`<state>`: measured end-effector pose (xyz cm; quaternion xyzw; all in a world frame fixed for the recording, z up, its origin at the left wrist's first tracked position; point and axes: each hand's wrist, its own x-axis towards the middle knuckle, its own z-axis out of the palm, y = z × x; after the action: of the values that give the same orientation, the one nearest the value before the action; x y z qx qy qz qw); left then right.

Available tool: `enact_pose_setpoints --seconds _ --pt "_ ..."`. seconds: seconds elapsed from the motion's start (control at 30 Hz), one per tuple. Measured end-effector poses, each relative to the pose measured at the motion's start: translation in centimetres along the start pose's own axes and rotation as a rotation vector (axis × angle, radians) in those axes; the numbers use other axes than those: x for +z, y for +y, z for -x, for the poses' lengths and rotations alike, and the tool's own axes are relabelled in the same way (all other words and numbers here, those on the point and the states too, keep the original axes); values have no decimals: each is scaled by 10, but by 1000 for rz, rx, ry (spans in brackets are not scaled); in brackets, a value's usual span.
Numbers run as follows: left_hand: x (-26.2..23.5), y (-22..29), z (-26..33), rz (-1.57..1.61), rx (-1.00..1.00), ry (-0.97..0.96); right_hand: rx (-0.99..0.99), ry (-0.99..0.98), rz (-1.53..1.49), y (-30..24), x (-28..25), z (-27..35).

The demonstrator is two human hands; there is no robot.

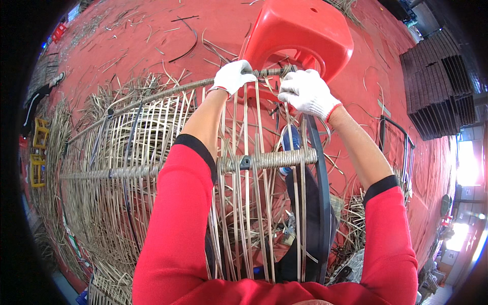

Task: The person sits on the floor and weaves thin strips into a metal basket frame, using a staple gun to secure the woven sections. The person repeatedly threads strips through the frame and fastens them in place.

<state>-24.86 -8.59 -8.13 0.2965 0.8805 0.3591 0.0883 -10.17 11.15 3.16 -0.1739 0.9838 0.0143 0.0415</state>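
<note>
A metal frame [320, 203] half covered with woven tan rattan strips [127, 152] lies in front of me, reaching from lower centre to the far left. My left hand [232, 76], in a white glove, grips the wrapped top bar [178, 90] of the frame. My right hand [306, 92], also gloved, pinches rattan strands at the same bar, a little to the right. Red sleeves cover both upper arms. A wrapped cross bar [269, 160] runs under my forearms.
A red plastic stool [300, 30] stands just beyond my hands. Loose rattan scraps [122, 56] litter the red floor. A stack of dark woven panels [439, 86] sits at the right. Yellow crates [39, 147] are at the far left.
</note>
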Motion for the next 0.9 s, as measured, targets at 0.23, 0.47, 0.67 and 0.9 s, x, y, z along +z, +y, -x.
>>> enact_pose_setpoints --seconds 0.23,0.47,0.67,0.9 --pt "6 -5 -3 18 119 -10 -62 42 -158 3 7 0" --pt "9 3 3 -84 143 4 -160 -7 -667 -4 7 -14" --pt "13 0 -7 -170 93 -129 -26 -236 -927 -31 17 -16" --pt "16 -6 -6 -157 236 4 70 -126 -1137 -40 13 -4"
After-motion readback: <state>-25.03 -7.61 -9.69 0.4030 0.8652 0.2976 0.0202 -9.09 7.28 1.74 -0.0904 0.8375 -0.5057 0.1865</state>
